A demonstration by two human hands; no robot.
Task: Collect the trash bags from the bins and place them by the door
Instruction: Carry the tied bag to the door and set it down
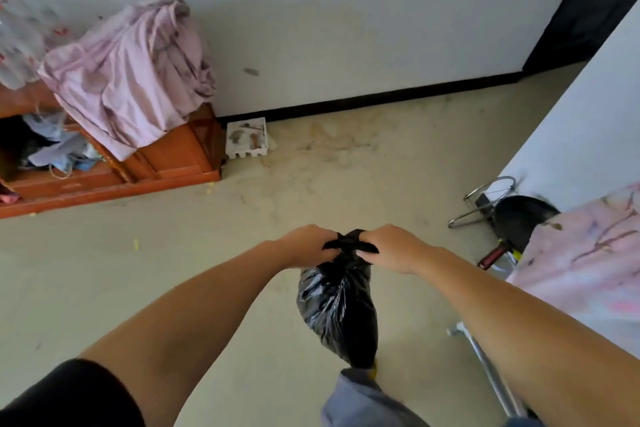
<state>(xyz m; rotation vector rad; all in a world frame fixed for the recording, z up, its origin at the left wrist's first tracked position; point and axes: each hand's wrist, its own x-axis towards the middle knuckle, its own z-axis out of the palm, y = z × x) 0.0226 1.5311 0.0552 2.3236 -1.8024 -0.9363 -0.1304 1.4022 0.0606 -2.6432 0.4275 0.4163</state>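
Observation:
A filled black trash bag [337, 305] hangs in front of me above the beige floor. My left hand [308, 246] and my right hand [391, 248] each grip one side of the bag's gathered neck, with the knotted black plastic stretched between them. The bag's lower end hangs just above my knee in grey trousers [360, 399]. No bin shows in this view.
An orange wooden cabinet [173, 156] draped with pink cloth [131, 73] stands at the left wall. A white foam tray [246, 142] lies by the black baseboard. At right are a pink-covered bed [585, 253], a wire rack [485, 201], a black pan [519, 222] and a metal pole [485, 367]. A dark doorway [588, 10] is far right.

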